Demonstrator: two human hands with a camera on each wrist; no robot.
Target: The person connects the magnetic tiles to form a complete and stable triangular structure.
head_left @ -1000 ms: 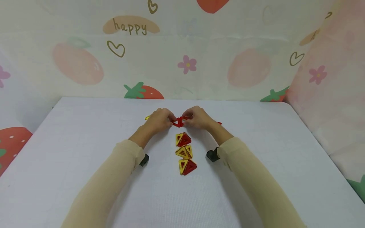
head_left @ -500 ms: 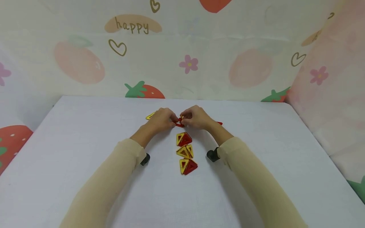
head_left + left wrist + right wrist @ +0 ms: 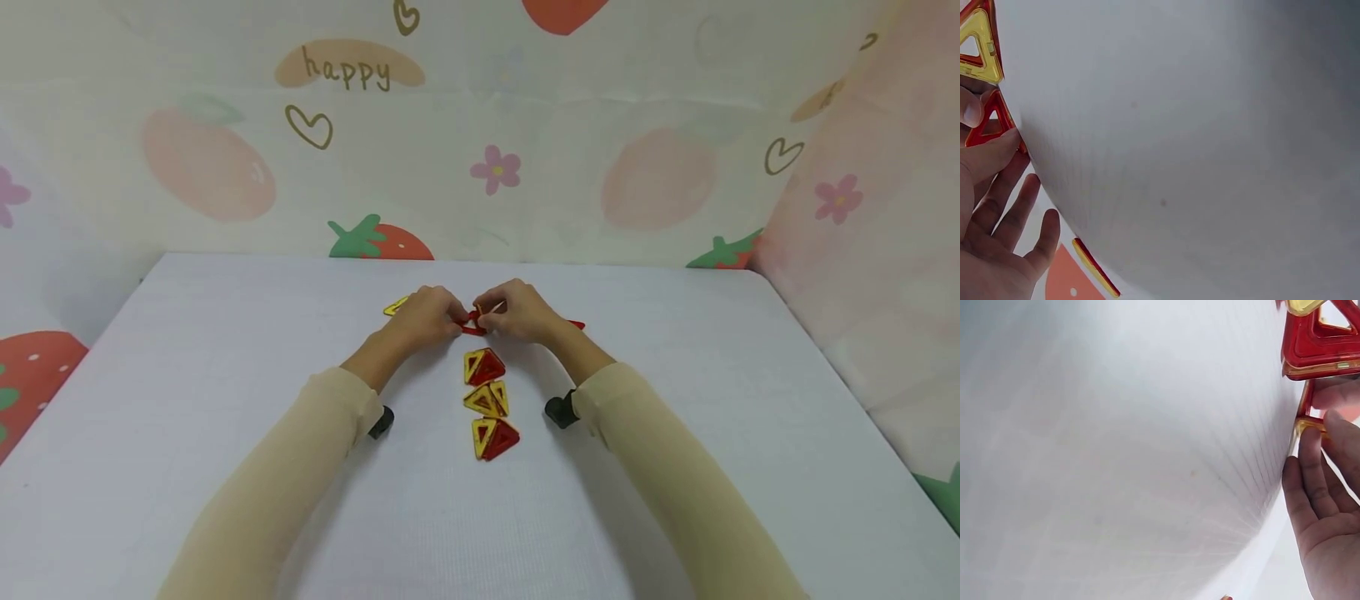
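Observation:
My left hand [image 3: 429, 317] pinches a red triangular magnetic tile [image 3: 1005, 119] between thumb and fingers, its other fingers spread in the left wrist view. Close beside it, my right hand [image 3: 519, 312] pinches a tile with a yellow edge [image 3: 1302, 423]; most of that tile is hidden by the fingers. Both hands meet over the far middle of the table, and the held tiles appear to touch. Nearer the body lies a column of paired triangular tiles: a red-and-yellow pair [image 3: 489, 367], a yellow pair [image 3: 480, 402] and another red-and-yellow pair [image 3: 501, 437].
Behind the left hand a yellow tile [image 3: 393, 307] partly shows. A red tile [image 3: 577, 324] sticks out behind the right wrist. The white table [image 3: 225, 375] ends at a patterned backdrop [image 3: 540, 108].
The hands have drawn slightly closer together, and the red tile between them is more covered by the right fingers. The tile pairs on the table stay put.

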